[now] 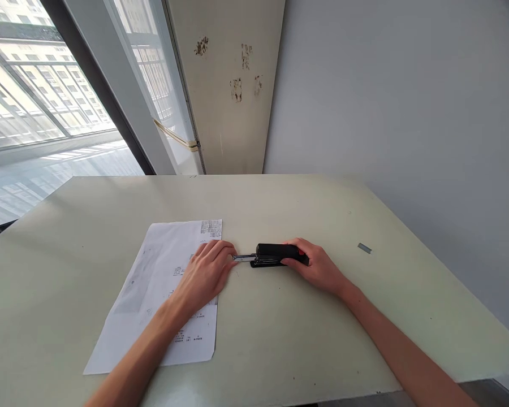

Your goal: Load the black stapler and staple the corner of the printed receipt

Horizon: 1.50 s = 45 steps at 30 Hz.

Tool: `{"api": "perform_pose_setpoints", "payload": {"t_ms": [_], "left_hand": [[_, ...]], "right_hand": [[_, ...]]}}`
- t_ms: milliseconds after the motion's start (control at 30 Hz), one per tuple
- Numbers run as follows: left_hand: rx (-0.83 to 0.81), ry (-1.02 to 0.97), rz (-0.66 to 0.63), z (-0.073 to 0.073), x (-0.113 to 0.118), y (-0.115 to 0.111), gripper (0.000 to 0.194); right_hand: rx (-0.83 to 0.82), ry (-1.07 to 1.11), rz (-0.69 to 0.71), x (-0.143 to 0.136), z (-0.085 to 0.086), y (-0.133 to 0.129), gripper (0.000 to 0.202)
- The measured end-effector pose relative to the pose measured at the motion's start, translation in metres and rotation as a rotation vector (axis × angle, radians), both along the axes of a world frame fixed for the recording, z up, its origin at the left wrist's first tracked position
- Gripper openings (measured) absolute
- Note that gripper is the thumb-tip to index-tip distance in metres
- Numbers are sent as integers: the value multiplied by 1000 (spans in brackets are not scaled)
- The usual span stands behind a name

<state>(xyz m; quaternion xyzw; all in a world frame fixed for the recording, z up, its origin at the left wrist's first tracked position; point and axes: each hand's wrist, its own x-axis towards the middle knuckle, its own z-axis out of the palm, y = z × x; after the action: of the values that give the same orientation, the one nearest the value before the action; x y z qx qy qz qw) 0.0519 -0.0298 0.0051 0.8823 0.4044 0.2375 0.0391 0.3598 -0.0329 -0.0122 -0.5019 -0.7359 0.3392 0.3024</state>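
Observation:
A black stapler (272,252) lies lengthwise on the table, right of some printed paper. My right hand (316,264) is closed round its right end, thumb and fingers on either side. From the stapler's left end a thin metal staple tray (246,258) sticks out. My left hand (210,265) pinches the tip of that tray, its fingertips partly hidden, and the wrist crosses over the white paper sheets (136,288). A small grey strip of staples (365,248) rests on the table to the right of my right hand.
The pale table (280,328) has its far edge near a stained cream panel (233,124). A grey wall (390,102) runs along the right side. On the left stand windows (42,85) with a railing outside.

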Motion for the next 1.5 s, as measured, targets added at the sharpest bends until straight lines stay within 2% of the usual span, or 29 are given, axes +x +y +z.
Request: {"api": "perform_pose_setpoints", "payload": {"t_ms": [167, 300, 500, 667, 767, 967, 1167, 1333, 1500], "left_hand": [[-22, 10, -10, 3, -12, 5, 21], [-74, -21, 27, 8, -40, 13, 38], [-159, 9, 82, 6, -88, 22, 30], [-186, 42, 100, 4, -99, 24, 32], [-210, 48, 94, 6, -96, 23, 34], [-248, -15, 180, 16, -84, 16, 36], [-172, -105, 165, 20, -64, 7, 34], [-109, -156, -16, 26, -29, 8, 27], [-69, -103, -164, 21, -7, 14, 25]], "right_hand": [[-21, 18, -10, 1, -2, 0, 34], [5, 4, -23, 0, -4, -1, 34], [13, -10, -39, -1, -5, 0, 34], [4, -6, -35, -2, -5, -1, 33], [5, -9, -32, -2, -5, -1, 34], [17, -8, -35, -2, -2, -2, 31], [17, -4, -40, -3, -2, -2, 33], [4, 15, -33, -3, -1, -1, 34], [16, 24, -25, -2, 0, 0, 35]]}}
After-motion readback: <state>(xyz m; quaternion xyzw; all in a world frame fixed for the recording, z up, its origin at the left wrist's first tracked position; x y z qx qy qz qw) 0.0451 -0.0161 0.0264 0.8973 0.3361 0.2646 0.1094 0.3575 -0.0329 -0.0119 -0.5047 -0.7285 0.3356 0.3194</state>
